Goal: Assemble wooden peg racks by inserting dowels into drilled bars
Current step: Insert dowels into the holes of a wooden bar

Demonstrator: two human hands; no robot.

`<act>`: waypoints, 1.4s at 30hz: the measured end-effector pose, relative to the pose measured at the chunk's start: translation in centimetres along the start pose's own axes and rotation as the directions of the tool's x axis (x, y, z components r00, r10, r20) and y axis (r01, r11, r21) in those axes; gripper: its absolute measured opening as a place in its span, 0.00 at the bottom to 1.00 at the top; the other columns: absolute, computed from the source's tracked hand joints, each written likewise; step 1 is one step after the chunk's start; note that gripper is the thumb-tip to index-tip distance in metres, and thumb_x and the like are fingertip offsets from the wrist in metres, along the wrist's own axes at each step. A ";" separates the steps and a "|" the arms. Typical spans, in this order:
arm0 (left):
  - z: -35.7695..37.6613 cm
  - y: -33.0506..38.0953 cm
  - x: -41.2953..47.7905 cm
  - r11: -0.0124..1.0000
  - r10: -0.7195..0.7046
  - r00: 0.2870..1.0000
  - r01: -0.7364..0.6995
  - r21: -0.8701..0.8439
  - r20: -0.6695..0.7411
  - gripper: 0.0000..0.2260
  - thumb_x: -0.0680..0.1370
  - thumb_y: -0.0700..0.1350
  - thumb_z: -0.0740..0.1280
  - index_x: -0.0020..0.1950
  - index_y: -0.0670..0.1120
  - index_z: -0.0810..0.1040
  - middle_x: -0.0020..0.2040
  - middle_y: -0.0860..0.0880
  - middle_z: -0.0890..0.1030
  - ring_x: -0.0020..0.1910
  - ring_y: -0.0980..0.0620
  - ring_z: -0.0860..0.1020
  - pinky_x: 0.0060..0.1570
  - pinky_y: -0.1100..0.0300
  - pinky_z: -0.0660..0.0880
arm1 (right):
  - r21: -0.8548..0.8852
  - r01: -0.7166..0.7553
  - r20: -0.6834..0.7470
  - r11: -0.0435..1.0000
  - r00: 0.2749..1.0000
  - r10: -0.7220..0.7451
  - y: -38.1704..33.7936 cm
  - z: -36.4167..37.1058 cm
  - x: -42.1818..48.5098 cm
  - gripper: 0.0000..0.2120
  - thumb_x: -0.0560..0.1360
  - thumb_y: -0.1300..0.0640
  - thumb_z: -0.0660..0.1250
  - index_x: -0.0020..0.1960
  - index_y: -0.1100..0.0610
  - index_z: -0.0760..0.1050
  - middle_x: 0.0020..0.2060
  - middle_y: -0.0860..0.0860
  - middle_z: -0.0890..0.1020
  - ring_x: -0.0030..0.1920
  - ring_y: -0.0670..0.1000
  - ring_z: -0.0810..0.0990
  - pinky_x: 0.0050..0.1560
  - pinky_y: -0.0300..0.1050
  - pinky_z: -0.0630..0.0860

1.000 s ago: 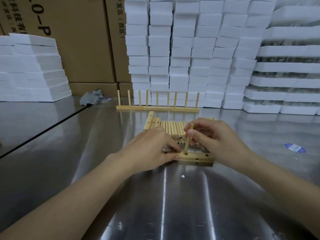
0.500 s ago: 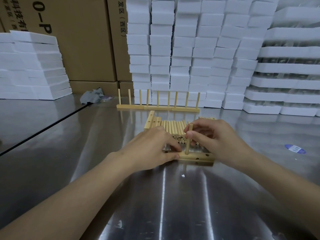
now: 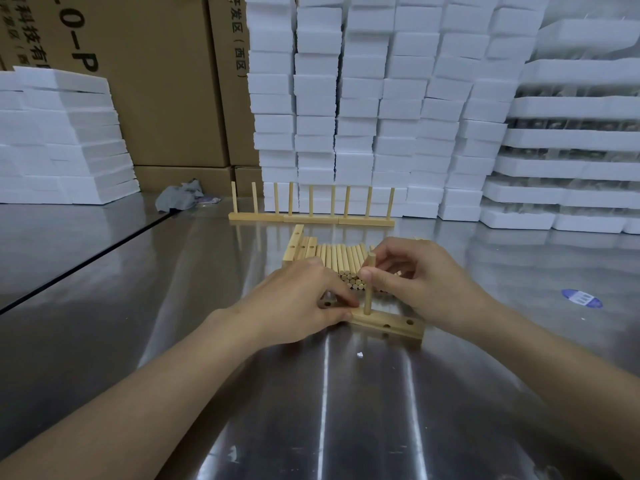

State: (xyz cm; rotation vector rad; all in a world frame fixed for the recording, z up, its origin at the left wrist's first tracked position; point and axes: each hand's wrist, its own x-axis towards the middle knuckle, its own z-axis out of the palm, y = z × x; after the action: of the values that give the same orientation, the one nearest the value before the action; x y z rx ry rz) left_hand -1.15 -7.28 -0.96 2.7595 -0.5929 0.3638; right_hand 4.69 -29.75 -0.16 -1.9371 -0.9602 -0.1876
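Note:
A drilled wooden bar point(image 3: 391, 325) lies flat on the steel table, with two empty holes showing toward its right end. My left hand point(image 3: 298, 303) presses down on the bar's left part and covers it. One dowel point(image 3: 369, 284) stands upright in a hole of the bar, pinched between thumb and fingers of my right hand point(image 3: 415, 278). Behind the hands lies a pile of loose dowels point(image 3: 341, 259), with spare drilled bars point(image 3: 294, 245) at its left side. Finished peg racks point(image 3: 311, 216) stand in a row farther back, pegs upright.
Stacks of white foam blocks point(image 3: 363, 109) rise behind the racks, and more foam trays point(image 3: 575, 147) stand at the right. Another foam stack point(image 3: 62, 140) and cardboard boxes point(image 3: 156, 81) are at the left. A grey rag point(image 3: 178, 199) and a blue sticker point(image 3: 581, 298) lie on the table.
The dowel in my right hand went from tilted to upright and sank deeper into the bar's hole. My left hand stayed on the bar.

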 end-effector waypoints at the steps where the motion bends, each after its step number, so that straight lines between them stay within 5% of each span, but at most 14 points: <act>1: 0.0 0.1 -0.1 1.000 0.005 1.000 -0.005 0.002 -0.002 0.12 0.80 0.58 0.73 0.64 0.63 0.84 0.50 0.63 0.78 0.52 0.60 0.73 0.54 0.51 0.78 | 0.038 0.000 0.015 0.999 1.000 -0.001 0.1 0.1 -0.1 0.03 0.76 0.52 0.77 0.47 0.49 0.84 0.41 0.45 0.87 0.44 0.44 0.86 0.48 0.36 0.80; 4: 0.1 0.1 -0.1 1.000 0.012 1.000 -0.012 0.007 -0.004 0.12 0.80 0.58 0.73 0.64 0.63 0.85 0.49 0.63 0.78 0.52 0.60 0.73 0.54 0.51 0.78 | 0.190 -0.065 0.061 0.980 0.997 0.054 0.5 0.5 -0.3 0.04 0.77 0.59 0.77 0.51 0.54 0.86 0.44 0.49 0.89 0.48 0.48 0.88 0.51 0.36 0.82; 9: 0.1 0.0 0.1 1.000 0.004 1.000 -0.004 -0.003 0.004 0.12 0.80 0.58 0.74 0.63 0.63 0.85 0.49 0.63 0.80 0.52 0.59 0.73 0.55 0.50 0.77 | 0.321 -0.128 0.083 0.938 0.991 0.107 0.3 0.7 -0.4 0.04 0.72 0.59 0.78 0.44 0.59 0.87 0.44 0.55 0.89 0.46 0.54 0.89 0.46 0.42 0.85; 19: -0.1 -0.1 0.1 0.998 0.015 0.999 -0.013 -0.065 0.031 0.10 0.80 0.55 0.75 0.61 0.61 0.87 0.43 0.67 0.79 0.49 0.61 0.75 0.53 0.52 0.77 | 0.204 -0.158 0.064 0.966 0.987 0.147 -0.6 0.7 -0.4 0.07 0.74 0.57 0.79 0.41 0.59 0.83 0.38 0.53 0.88 0.42 0.53 0.89 0.45 0.47 0.86; 23: -0.4 0.4 -0.2 0.999 -0.008 0.999 0.010 -0.038 0.033 0.12 0.79 0.59 0.73 0.62 0.62 0.85 0.48 0.62 0.77 0.53 0.60 0.73 0.52 0.54 0.76 | 0.214 -0.183 0.072 0.960 0.983 0.171 -1.2 0.2 -0.8 0.10 0.74 0.58 0.78 0.45 0.66 0.83 0.39 0.54 0.88 0.42 0.54 0.89 0.43 0.46 0.86; 25: -1.0 0.6 -0.2 0.979 -0.032 0.999 0.027 -0.201 -0.020 0.10 0.78 0.56 0.76 0.59 0.60 0.87 0.48 0.60 0.83 0.51 0.59 0.77 0.49 0.58 0.77 | 0.323 -0.195 0.025 0.926 0.980 0.198 -1.9 -0.5 -0.7 0.12 0.73 0.59 0.78 0.46 0.68 0.82 0.41 0.56 0.88 0.42 0.54 0.89 0.41 0.44 0.85; 31: -2.4 1.0 0.4 0.697 -0.223 0.933 -0.050 -0.715 -0.282 0.08 0.78 0.44 0.78 0.56 0.51 0.87 0.51 0.52 0.87 0.48 0.56 0.81 0.46 0.68 0.76 | 0.661 -0.173 -0.063 0.730 0.957 0.284 -3.9 -2.3 -0.4 0.12 0.71 0.53 0.78 0.46 0.62 0.85 0.46 0.60 0.87 0.49 0.58 0.89 0.41 0.40 0.84; 38: -1.3 1.7 0.5 0.376 -0.381 0.903 -0.044 -0.926 -0.198 0.16 0.73 0.49 0.78 0.61 0.52 0.86 0.56 0.46 0.87 0.49 0.50 0.84 0.49 0.55 0.77 | 0.760 -0.123 -0.070 0.638 0.961 0.268 -4.3 -1.9 -0.4 0.06 0.70 0.53 0.77 0.43 0.56 0.87 0.45 0.56 0.87 0.50 0.54 0.88 0.42 0.40 0.85; 42: -0.4 2.3 0.7 0.120 -0.395 0.916 -0.022 -0.992 -0.068 0.18 0.76 0.52 0.78 0.64 0.47 0.83 0.52 0.47 0.88 0.45 0.52 0.84 0.42 0.61 0.80 | 0.839 -0.068 -0.074 0.540 0.969 0.237 -3.9 -0.9 -0.6 0.07 0.74 0.58 0.76 0.48 0.61 0.83 0.48 0.59 0.86 0.54 0.57 0.88 0.47 0.42 0.85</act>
State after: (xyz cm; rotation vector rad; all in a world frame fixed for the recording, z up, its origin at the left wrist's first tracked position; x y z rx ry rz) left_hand -1.58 -9.43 0.18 1.3206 -0.1879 0.2012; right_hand 1.80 -29.82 2.75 -1.0563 -0.5681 0.1872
